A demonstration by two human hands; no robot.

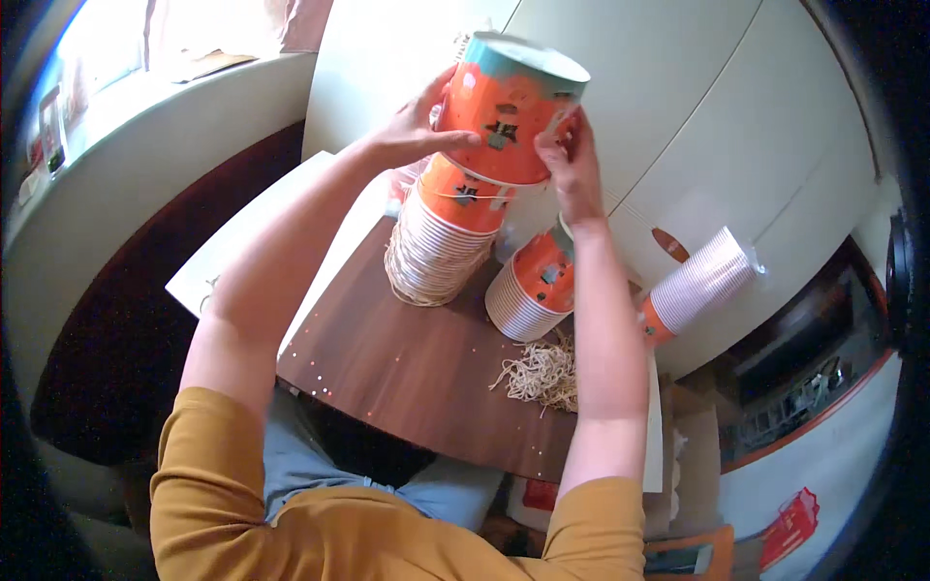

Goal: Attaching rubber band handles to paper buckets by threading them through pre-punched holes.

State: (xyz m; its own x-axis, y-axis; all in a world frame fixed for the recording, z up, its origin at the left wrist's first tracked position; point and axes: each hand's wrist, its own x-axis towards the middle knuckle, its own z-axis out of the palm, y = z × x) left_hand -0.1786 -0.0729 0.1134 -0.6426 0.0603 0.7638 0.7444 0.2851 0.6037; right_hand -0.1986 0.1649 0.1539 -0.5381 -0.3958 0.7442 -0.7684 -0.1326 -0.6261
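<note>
Held up between both hands is an orange paper bucket (499,116) with a teal band near its rim. My left hand (418,134) grips its left side, the thumb stretched across the front. On the opposite side my right hand (573,165) is closed against the wall, and a pale strand of cord seems to show at its fingers. Directly beneath, a tall stack of nested buckets (441,247) stands on the brown table (387,358), with cords looped around it. The held bucket's base overlaps the stack's top; whether they touch I cannot tell.
A second bucket stack (533,290) stands behind my right forearm. Near it lies a tangled pile of pale cord (540,373). Farther right, a wrapped stack (702,281) leans outward in view. Small bits are scattered along the table's near edge. White cabinet doors (668,58) rise behind.
</note>
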